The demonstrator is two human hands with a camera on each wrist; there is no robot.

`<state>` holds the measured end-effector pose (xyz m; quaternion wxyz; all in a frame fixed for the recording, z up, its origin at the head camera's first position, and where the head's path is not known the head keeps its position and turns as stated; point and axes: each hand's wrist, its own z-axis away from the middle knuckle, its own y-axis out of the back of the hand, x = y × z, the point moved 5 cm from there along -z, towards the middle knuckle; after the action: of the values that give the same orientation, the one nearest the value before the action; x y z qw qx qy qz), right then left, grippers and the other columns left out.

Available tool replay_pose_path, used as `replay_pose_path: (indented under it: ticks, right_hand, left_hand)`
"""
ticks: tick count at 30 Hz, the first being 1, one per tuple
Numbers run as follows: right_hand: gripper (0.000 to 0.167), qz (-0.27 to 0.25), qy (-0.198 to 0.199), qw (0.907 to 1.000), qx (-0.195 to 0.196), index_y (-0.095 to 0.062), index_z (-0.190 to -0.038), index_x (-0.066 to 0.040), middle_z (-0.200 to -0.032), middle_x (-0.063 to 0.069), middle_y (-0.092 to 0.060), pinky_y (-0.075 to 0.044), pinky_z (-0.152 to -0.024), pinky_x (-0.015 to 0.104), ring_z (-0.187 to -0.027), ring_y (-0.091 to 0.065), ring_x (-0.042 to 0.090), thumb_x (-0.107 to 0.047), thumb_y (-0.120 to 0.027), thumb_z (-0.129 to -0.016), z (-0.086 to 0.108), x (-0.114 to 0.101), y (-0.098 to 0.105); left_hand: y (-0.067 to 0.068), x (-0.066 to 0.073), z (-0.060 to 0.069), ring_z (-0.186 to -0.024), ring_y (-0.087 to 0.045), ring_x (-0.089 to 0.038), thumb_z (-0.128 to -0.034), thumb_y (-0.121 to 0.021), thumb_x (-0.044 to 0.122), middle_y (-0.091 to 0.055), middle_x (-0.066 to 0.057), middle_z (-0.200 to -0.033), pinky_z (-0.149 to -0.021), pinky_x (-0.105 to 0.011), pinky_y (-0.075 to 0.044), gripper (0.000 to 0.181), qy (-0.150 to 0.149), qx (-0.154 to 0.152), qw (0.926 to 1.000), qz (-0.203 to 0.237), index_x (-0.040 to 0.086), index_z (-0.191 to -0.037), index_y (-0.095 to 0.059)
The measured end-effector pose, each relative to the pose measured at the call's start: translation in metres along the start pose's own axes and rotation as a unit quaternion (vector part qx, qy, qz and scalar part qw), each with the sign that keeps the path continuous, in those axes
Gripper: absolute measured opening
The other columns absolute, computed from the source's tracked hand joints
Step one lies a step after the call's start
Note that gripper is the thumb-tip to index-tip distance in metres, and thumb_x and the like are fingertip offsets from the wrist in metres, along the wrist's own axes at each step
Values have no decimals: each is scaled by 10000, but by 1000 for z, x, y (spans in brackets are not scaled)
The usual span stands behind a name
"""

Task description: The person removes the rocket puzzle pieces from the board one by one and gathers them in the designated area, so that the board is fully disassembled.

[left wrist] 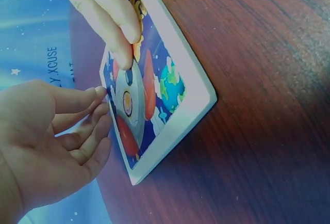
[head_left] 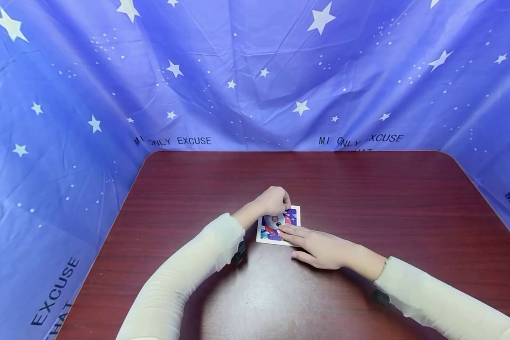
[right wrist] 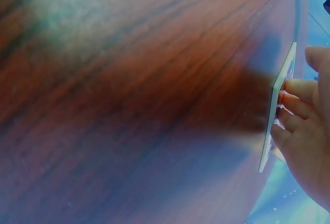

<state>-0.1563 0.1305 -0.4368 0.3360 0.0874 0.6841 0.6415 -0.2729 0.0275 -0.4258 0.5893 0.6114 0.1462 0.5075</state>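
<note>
A small square picture board (head_left: 278, 242) with a white border lies on the table, showing a grey and red rocket on purple. My left hand (head_left: 275, 200) is at its far edge, fingers curled; in the left wrist view the left hand (left wrist: 56, 141) has thumb and fingertip meeting at the border of the board (left wrist: 193, 79). Straight fingers of my right hand (head_left: 323, 248) rest on the picture from the near right, its thumb beside the board. The right wrist view has the board (right wrist: 272, 105) edge-on, with the right hand (right wrist: 304, 126) against its face.
The dark red wooden table (head_left: 365, 198) stretches around the board. Behind and at both sides hangs a blue curtain (head_left: 246, 56) with white stars and lettering, meeting the table's far edge. Both forearms in pale sleeves come in from the near side.
</note>
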Motion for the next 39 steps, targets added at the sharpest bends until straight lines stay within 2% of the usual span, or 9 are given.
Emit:
replay_pose_path:
  ticks: [6,11,14,19,23,27,35,39]
  right_hand:
    - [534,53,96,9999,107,-374,-1466,-52,-1565,103,-332,-353,-1130,444,-1450,-317,286,-296,-478,-1003,0,0,0]
    - [533,68,114,9998,140,-372,-1467,-49,-1563,104,-335,-357,-1126,447,-1447,-323,287,-287,-480,-1002,0,0,-1]
    - [535,60,119,9998,163,-370,-1467,-46,-1562,107,-337,-355,-1127,449,-1445,-325,291,-279,-486,-999,0,-1,-2]
    - [533,57,148,9996,218,-378,-1461,-37,-1555,115,-347,-351,-1127,449,-1440,-333,295,-269,-494,-996,1,-1,-1]
    - [532,44,140,9997,204,-377,-1462,-38,-1555,115,-348,-347,-1130,451,-1440,-334,293,-271,-490,-997,1,-1,-2]
    - [530,23,96,9998,190,-376,-1463,-42,-1557,112,-345,-345,-1130,452,-1440,-333,296,-270,-488,-998,1,0,-3]
    - [534,-41,40,9999,157,-376,-1463,-43,-1558,111,-343,-347,-1129,457,-1442,-330,295,-270,-496,-994,1,-2,-2]
    - [531,4,37,9999,161,-378,-1462,-43,-1556,114,-347,-352,-1125,457,-1439,-333,302,-270,-492,-996,1,-1,-2]
  left_hand:
    - [-1,-3,-2,-661,-587,-69,-856,-686,129,-685,-4,-802,-687,-169,-476,33,66,34,10000,28,111,-829,-691]
    - [-4,-2,-1,-511,-554,-43,-835,-722,125,-596,12,-733,-514,-145,-471,61,111,-21,9999,103,107,-836,-664]
    - [-5,-2,-1,-476,-534,-37,-833,-722,105,-570,11,-715,-456,-149,-467,59,75,2,9999,68,100,-834,-663]
    - [-5,-2,-2,-475,-528,-31,-822,-724,89,-574,24,-720,-482,-143,-463,56,-9,44,10000,83,97,-826,-669]
    - [-4,-2,-3,-553,-543,-28,-810,-738,97,-606,36,-748,-550,-129,-449,71,-93,72,9999,45,105,-820,-668]
    - [-5,-2,-3,-591,-567,-43,-813,-732,89,-622,19,-792,-555,-130,-458,88,-124,5,9999,82,99,-859,-657]
    - [-8,-2,-2,-505,-533,-30,-841,-683,42,-648,-34,-869,-482,-144,-486,86,-140,-180,9992,343,83,-916,-678]
    - [-8,-3,-2,-517,-547,-32,-879,-670,86,-671,-34,-879,-507,-143,-488,65,-165,-206,9989,376,85,-942,-688]
